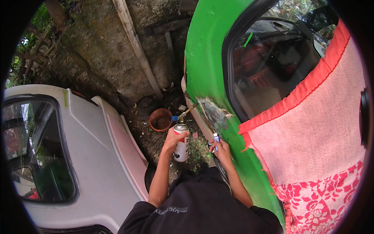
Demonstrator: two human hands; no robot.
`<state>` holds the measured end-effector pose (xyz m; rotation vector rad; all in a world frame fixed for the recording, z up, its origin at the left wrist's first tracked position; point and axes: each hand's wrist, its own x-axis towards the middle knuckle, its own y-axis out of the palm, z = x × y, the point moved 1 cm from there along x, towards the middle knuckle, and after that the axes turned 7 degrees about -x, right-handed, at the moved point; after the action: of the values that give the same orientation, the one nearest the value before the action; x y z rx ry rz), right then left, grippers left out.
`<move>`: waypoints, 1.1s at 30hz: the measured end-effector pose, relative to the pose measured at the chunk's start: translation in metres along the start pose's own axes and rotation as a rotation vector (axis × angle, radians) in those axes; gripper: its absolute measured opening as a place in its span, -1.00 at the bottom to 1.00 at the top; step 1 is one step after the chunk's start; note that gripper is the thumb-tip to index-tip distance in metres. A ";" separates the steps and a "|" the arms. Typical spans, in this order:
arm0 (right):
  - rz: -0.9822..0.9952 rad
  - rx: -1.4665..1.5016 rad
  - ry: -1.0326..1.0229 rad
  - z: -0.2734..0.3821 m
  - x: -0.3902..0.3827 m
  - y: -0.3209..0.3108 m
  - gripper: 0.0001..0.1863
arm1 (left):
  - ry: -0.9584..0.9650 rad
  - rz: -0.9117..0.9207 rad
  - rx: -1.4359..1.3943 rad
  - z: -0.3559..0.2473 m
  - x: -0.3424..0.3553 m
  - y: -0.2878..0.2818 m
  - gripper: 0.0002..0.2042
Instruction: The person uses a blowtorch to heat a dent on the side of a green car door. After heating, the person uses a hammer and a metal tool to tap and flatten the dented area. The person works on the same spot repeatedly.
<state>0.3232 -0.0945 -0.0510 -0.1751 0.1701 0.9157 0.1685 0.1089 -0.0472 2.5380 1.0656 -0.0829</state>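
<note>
Gripping a torch can [181, 150], left hand [173, 137] is pointing the nozzle [190, 109] toward a bare, scorched patch [216, 114] just past right hand [222, 151], which is clutching a lighter [216, 138]; surrounding green paint [206, 66] is looking unstripped.

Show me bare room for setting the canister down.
White car: bare, curved panel between window and pinkish side. Narrower: dirt between car and brown bucket. Crowded: littered ground between canister in the left hand and lighter in the right hand.
</note>
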 end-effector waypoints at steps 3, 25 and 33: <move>0.002 -0.016 -0.007 -0.004 0.000 0.000 -0.71 | 0.000 -0.007 0.002 0.001 0.000 -0.001 -0.75; -0.025 -0.065 -0.015 -0.005 0.001 0.000 -0.70 | -0.053 0.023 -0.033 0.015 0.001 -0.005 -0.68; -0.007 -0.078 0.003 -0.007 -0.001 0.002 -0.70 | -0.007 0.017 0.116 0.035 -0.008 -0.005 -0.65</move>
<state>0.3209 -0.0956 -0.0579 -0.2490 0.1362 0.9161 0.1627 0.0938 -0.0798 2.6476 1.0656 -0.1536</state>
